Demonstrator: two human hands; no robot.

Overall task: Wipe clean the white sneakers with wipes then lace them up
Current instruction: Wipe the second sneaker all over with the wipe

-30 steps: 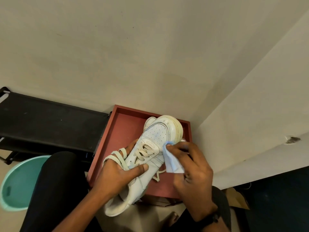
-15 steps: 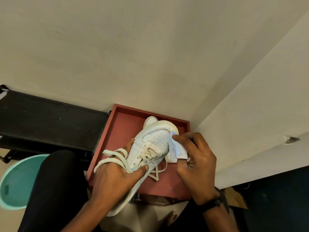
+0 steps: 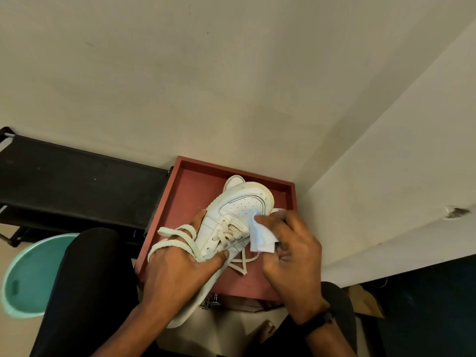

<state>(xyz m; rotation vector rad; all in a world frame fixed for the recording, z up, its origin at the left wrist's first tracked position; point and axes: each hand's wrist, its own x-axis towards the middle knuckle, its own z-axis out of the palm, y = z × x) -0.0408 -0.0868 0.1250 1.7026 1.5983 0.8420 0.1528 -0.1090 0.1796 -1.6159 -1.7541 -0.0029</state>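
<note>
A white sneaker (image 3: 239, 210) lies over the red tray (image 3: 195, 186), toe pointing away from me. My left hand (image 3: 177, 269) grips it at the middle, thumb across the tongue, with loose lace loops (image 3: 180, 235) draped over the fingers. My right hand (image 3: 291, 248) pinches a folded white wipe (image 3: 261, 235) and presses it against the sneaker's right side by the laces. A second white sneaker (image 3: 234, 182) peeks out behind the toe, mostly hidden.
A black bench (image 3: 77, 181) stands to the left against the wall. A teal plastic tub (image 3: 31, 274) sits on the floor at lower left. My black-clad knees (image 3: 90, 292) flank the tray. Brown cardboard (image 3: 365, 302) lies at lower right.
My right hand has slid the wipe from the toe's side back along the sneaker toward the laces. The left hand keeps its grip, with the shoe shifted slightly.
</note>
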